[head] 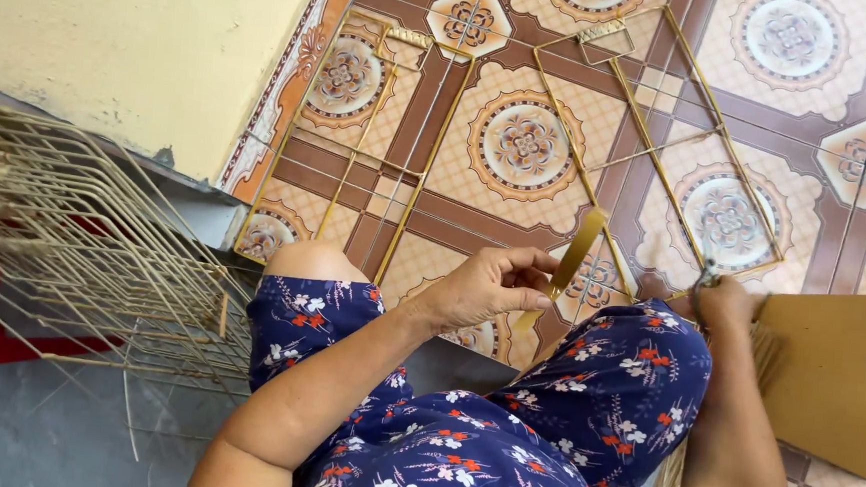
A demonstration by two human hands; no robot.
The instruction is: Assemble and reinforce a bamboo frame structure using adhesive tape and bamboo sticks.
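My left hand (485, 287) pinches a flat golden strip (573, 252) that rises from my lap toward a gold wire frame (660, 137) lying on the patterned tile floor. My right hand (725, 304) is closed around a small dark tool or wire end near the frame's near corner, beside a bundle of pale straw (769, 349). I sit with both knees up in a blue floral dress (502, 428).
A second gold wire frame (369, 139) lies on the tiles to the left. A stack of woven wire frames (82, 242) leans at the far left, below a yellow wall (135, 45). A brown cardboard sheet (840, 379) lies at right.
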